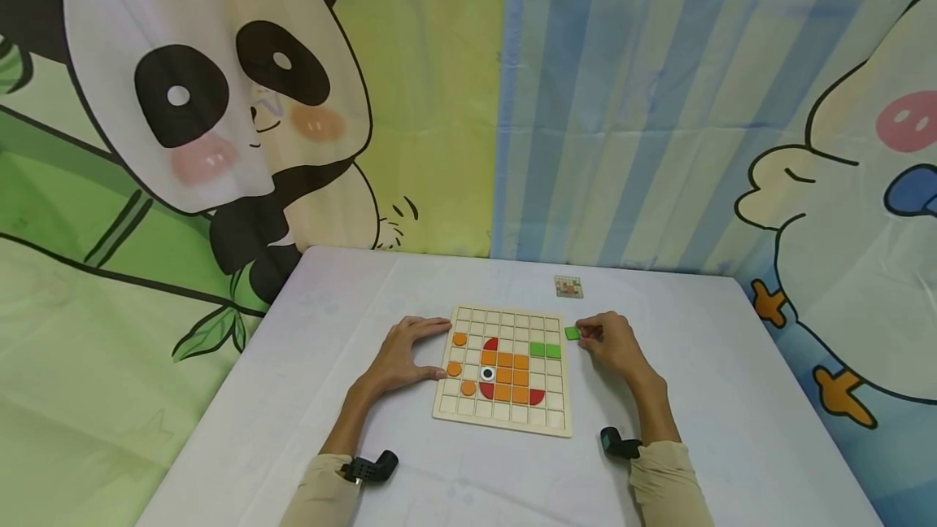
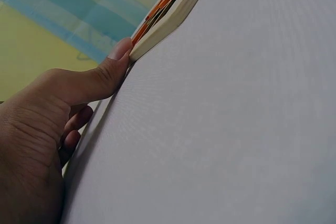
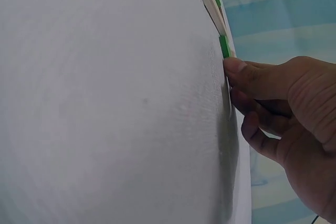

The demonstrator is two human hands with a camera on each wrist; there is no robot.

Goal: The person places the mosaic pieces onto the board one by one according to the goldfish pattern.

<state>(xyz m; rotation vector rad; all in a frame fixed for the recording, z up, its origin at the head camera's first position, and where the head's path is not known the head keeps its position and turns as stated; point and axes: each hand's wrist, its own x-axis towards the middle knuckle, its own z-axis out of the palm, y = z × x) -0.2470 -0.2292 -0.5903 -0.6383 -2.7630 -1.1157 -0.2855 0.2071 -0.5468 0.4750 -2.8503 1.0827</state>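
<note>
A wooden grid board (image 1: pixel 505 421) lies on the table, holding orange squares (image 1: pixel 503 376), red quarter-rounds (image 1: pixel 537 397), orange discs (image 1: pixel 459 339), a white eye piece (image 1: pixel 487 374) and two green squares (image 1: pixel 545 350). With thumb and fingers spread, my left hand (image 1: pixel 398 356) touches the board's left edge; its thumb (image 2: pixel 122 51) presses at the board's corner in the left wrist view. My right hand (image 1: pixel 613 341) pinches a green square tile (image 1: pixel 573 333) just off the board's right edge. That tile (image 3: pixel 224 46) shows past the thumb tip in the right wrist view.
A small patterned card (image 1: pixel 568 286) lies on the white table (image 1: pixel 395 283) behind the board. Black wrist cameras (image 1: pixel 372 468) sit on both forearms. A cartoon-printed curtain (image 1: pixel 432 104) hangs right behind the table's far edge.
</note>
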